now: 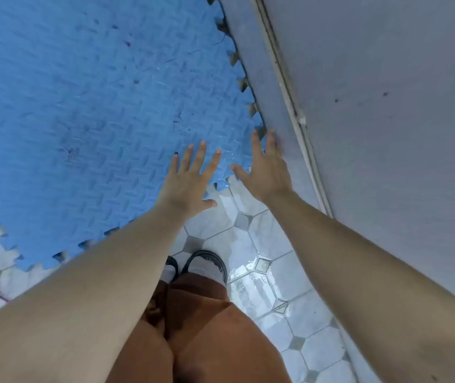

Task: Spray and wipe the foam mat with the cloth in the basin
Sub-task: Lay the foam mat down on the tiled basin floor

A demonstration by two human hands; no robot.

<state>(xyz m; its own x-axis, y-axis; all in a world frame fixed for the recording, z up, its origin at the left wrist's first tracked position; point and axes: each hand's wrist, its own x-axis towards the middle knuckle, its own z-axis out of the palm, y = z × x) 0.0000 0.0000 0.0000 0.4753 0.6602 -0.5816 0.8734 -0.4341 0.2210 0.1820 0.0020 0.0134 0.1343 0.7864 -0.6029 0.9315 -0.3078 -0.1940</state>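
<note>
Reaching forward with both arms, the person has the left hand (190, 178) spread flat with fingers splayed on the near corner of the blue foam mat (88, 111), while the right hand (265, 167), also open, lies with its fingertips at the mat's toothed right edge where it meets the grey wall (386, 106); neither hand has hold of anything. By the look of it this is a positioning step: the mat seems to be leaning or being pressed into place, filling the upper left and centre of the frame, its lower corner ending over the tiled floor (262, 272) at centre. No cloth, spray bottle or basin shows anywhere in view, so spraying and wiping are not under way at this moment. The next move would likely call for steadying the mat so it does not slide along the wall, then freeing one hand to fetch the spray or cloth from wherever they lie out of view. The mat has a raised tread pattern, interlocking jigsaw edges, several dark specks and scuffs, and a faint wet sheen near the fingers. The floor tiles at lower centre look wet and glossy, so footing near the dark sandal (209, 262) may be slippery.
</note>
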